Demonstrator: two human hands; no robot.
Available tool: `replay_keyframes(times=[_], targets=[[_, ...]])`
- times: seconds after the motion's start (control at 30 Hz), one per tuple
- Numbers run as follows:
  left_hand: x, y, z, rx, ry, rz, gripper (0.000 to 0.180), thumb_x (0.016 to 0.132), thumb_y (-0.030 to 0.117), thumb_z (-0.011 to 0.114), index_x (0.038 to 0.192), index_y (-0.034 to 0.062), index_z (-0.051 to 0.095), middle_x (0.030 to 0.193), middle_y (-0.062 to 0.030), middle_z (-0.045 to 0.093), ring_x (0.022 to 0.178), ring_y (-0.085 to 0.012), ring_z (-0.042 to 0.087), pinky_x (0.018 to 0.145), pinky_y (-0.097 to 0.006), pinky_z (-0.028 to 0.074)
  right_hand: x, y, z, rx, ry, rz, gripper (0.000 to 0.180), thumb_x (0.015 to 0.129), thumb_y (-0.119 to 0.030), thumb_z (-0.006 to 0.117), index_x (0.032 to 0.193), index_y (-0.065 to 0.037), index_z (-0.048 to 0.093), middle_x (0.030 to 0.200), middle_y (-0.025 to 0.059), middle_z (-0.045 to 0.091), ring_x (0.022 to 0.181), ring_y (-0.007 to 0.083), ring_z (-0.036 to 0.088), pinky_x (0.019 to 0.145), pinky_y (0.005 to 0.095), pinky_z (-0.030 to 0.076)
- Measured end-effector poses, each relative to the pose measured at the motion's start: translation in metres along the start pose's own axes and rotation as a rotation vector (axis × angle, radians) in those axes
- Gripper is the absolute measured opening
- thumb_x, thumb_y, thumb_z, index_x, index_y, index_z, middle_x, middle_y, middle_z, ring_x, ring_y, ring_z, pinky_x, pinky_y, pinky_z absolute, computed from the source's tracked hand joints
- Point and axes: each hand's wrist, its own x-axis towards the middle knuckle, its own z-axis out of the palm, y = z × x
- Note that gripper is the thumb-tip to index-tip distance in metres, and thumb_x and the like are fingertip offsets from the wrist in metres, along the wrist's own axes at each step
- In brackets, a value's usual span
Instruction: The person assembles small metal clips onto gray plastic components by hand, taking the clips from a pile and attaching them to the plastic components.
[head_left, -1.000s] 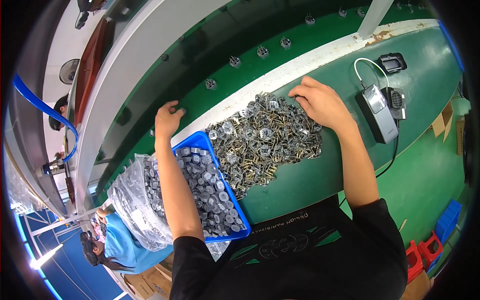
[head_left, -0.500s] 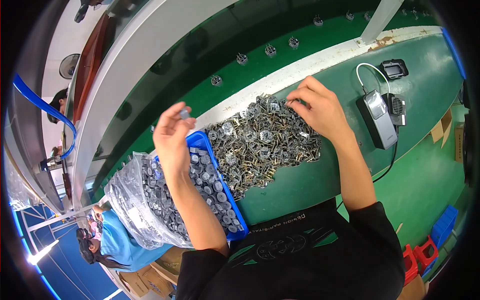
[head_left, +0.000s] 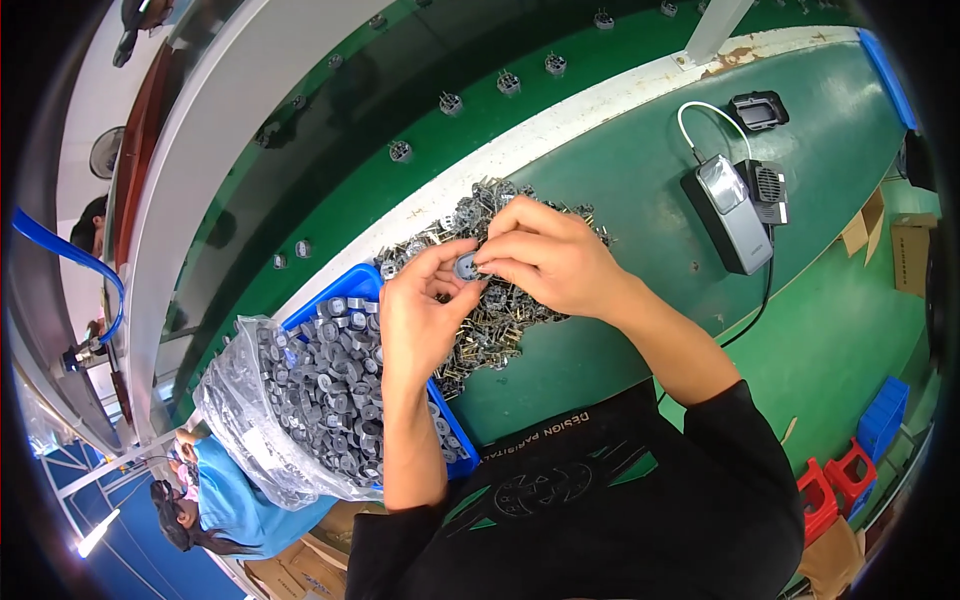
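Both hands meet above metal parts pile (head_left: 500, 300). Left hand (head_left: 420, 320) and right hand (head_left: 545, 255) pinch one small round grey part (head_left: 466, 267) between fingertips, face up, left thumb beneath. Blue bin (head_left: 350, 300) just left, pile directly below.

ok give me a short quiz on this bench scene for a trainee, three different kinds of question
1. True or false: both hands meet on one small round grey part.
2. What lies under the hands? A) a pile of metal pieces B) a coil of rope C) a stack of plates
3. Fill in: the blue bin of grey parts is lined with a clear plastic ____.

Key
1. True: the left hand and the right hand pinch it together.
2. A
3. bag
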Motion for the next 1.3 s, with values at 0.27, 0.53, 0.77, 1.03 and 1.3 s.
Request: replay_keyframes(times=[0.27, 0.53, 0.77, 1.03, 1.3], targets=[[-0.001, -0.005, 0.004, -0.057, 0.003, 0.041, 0.038, 0.076, -0.006, 0.073, 0.113, -0.0002, 0.067, 0.092, -0.0063, 0.066, 0.075, -0.0084, 0.061, 0.07, -0.022, 0.053, -0.003, 0.001, 0.009, -0.038, 0.023, 0.005, 0.01, 0.079, -0.002, 0.073, 0.087, -0.004, 0.068, 0.083, 0.0055, 0.06, 0.064, 0.0184, 0.061, 0.054, 0.0292, 0.049], [0.001, -0.007, 0.003, -0.045, -0.045, 0.009, 0.037, 0.077, -0.005, 0.074, 0.113, -0.0009, 0.067, 0.092, -0.0063, 0.066, 0.077, -0.0091, 0.062, 0.071, -0.023, 0.054, -0.003, -0.001, 0.009, -0.064, 0.023, 0.0, 0.01, 0.079, -0.002, 0.073, 0.087, -0.004, 0.068, 0.083, 0.0054, 0.061, 0.064, 0.0187, 0.061, 0.053, 0.0296, 0.049], [-0.002, -0.004, 0.006, -0.072, -0.037, 0.038, 0.039, 0.076, -0.006, 0.074, 0.114, -0.0022, 0.067, 0.095, -0.0071, 0.065, 0.078, -0.0095, 0.062, 0.072, -0.023, 0.054, -0.003, -0.002, 0.011, -0.117, 0.04, -0.053, 0.011, 0.078, -0.002, 0.073, 0.087, -0.003, 0.067, 0.081, 0.005, 0.06, 0.063, 0.0194, 0.061, 0.053, 0.03, 0.049], [-0.002, 0.018, 0.004, 0.214, -0.038, 0.106, 0.045, 0.076, -0.007, 0.074, 0.121, -0.0009, 0.065, 0.097, -0.0074, 0.063, 0.082, -0.0101, 0.064, 0.074, -0.021, 0.053, 0.002, -0.001, 0.001, -0.156, 0.04, -0.132, 0.013, 0.075, 0.0, 0.073, 0.087, -0.003, 0.067, 0.081, 0.0059, 0.061, 0.063, 0.0205, 0.062, 0.053, 0.0306, 0.049], [0.002, 0.011, 0.0, -0.285, -0.089, 0.093, 0.038, 0.079, -0.006, 0.071, 0.117, -0.0033, 0.066, 0.095, -0.0066, 0.065, 0.077, -0.0112, 0.064, 0.073, -0.022, 0.053, -0.001, -0.005, 0.005, -0.101, 0.141, -0.087, 0.015, 0.077, 0.0, 0.073, 0.09, -0.003, 0.07, 0.082, 0.0057, 0.062, 0.065, 0.0189, 0.063, 0.054, 0.0313, 0.05]])
